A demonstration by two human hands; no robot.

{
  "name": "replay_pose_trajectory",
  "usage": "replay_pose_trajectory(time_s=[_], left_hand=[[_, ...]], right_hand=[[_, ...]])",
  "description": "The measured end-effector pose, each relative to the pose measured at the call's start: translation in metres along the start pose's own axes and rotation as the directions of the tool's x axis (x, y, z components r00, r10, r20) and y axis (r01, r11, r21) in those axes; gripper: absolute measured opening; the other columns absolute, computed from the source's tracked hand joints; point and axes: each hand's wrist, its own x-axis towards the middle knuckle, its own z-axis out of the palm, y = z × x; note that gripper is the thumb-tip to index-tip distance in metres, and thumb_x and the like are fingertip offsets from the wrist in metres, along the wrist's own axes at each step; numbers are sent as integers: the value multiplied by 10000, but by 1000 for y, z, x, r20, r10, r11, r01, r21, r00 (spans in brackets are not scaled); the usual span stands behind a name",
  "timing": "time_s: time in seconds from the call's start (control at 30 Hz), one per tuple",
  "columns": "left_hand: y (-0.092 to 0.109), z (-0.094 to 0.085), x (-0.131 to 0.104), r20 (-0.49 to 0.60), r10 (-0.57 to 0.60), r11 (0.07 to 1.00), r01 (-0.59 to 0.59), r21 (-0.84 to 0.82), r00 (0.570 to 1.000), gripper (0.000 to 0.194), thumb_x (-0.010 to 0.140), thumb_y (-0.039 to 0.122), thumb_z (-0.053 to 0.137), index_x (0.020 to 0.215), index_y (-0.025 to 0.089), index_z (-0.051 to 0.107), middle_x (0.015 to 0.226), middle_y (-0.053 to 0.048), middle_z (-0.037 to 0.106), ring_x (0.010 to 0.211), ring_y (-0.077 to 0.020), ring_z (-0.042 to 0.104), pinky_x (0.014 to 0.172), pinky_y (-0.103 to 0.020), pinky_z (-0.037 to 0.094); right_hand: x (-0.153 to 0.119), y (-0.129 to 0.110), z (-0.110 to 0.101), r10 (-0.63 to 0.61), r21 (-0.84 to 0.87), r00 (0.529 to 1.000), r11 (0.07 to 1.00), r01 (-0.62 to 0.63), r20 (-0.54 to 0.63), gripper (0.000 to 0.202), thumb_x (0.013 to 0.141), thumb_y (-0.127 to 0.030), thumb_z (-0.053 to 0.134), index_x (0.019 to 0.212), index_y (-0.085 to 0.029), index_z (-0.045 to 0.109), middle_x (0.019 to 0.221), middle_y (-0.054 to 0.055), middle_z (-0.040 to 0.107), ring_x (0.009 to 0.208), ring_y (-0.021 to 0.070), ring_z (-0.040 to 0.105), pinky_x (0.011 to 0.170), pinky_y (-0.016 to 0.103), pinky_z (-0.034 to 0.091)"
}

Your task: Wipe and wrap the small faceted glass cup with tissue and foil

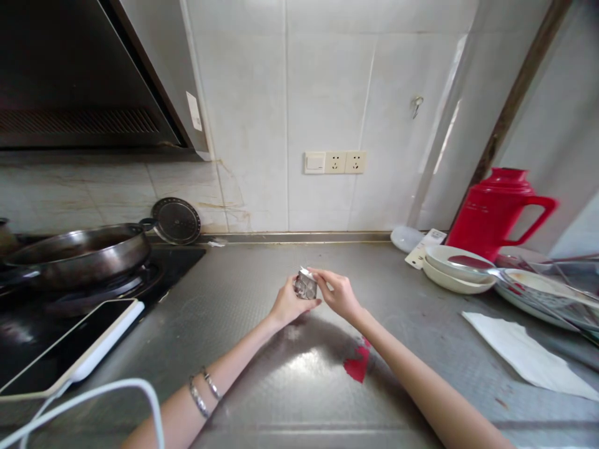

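Observation:
My left hand [291,304] is closed round a small silvery-grey object [306,285] with rounded shapes on its side; its exact kind is too small to make out. A little white piece [304,272] sticks up at its top. From the other side my right hand [337,292] reaches in, its fingers pinched at the top edge by the white piece. Whether those fingertips grip the white piece or the object's rim is hard to see. Below the hands, torn red scraps [357,363] lie on the metal counter [262,386].
On the left, a steel pan [84,252] sits on the stove, with a phone and white power bank [70,349] in front. A white cable [93,394] loops nearby. To the right are stacked bowls [458,284], a red thermos jug [496,215] and a white paper napkin [528,355].

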Motion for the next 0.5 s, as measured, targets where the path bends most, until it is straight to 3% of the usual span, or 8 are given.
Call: replay_pose_trajectory(time_s=[0.1, 0.17, 0.37, 0.5], left_hand=[[4, -1, -1, -15, -42, 999, 42, 13, 999, 672, 531, 321, 856, 1082, 155, 508, 682, 26, 628, 506, -107, 579, 496, -220, 463], [9, -1, -1, -9, -66, 997, 66, 25, 998, 683, 535, 326, 855, 1089, 149, 497, 705, 16, 634, 505, -110, 585, 481, -220, 462], [15, 0, 0, -16, -116, 987, 117, 106, 993, 655, 539, 311, 850, 1069, 141, 504, 687, 9, 643, 482, -118, 594, 440, -209, 448], [10, -4, 3, 35, -69, 983, 62, 170, 997, 462, 597, 272, 789, 988, 159, 569, 657, 20, 640, 476, -123, 597, 410, -194, 429]], right_hand=[[2, 3, 2, 159, 14, 986, 987, -158, -41, 272, 953, -299, 449, 982, -194, 699, 930, 73, 754, 786, 203, 724, 685, 271, 571], [2, 6, 3, 178, 3, 980, 984, -178, -87, 289, 956, -315, 440, 975, -190, 700, 920, 74, 755, 800, 209, 723, 685, 269, 571], [-2, 7, 3, -84, -45, 996, 995, 83, -9, 274, 956, -211, 432, 1130, -212, 645, 1071, 89, 719, 976, 202, 693, 849, 332, 572], [-5, -5, 3, -298, -46, 953, 953, 301, 64, 342, 933, -107, 427, 1223, -199, 584, 1149, 107, 685, 1151, 210, 608, 941, 368, 543]])
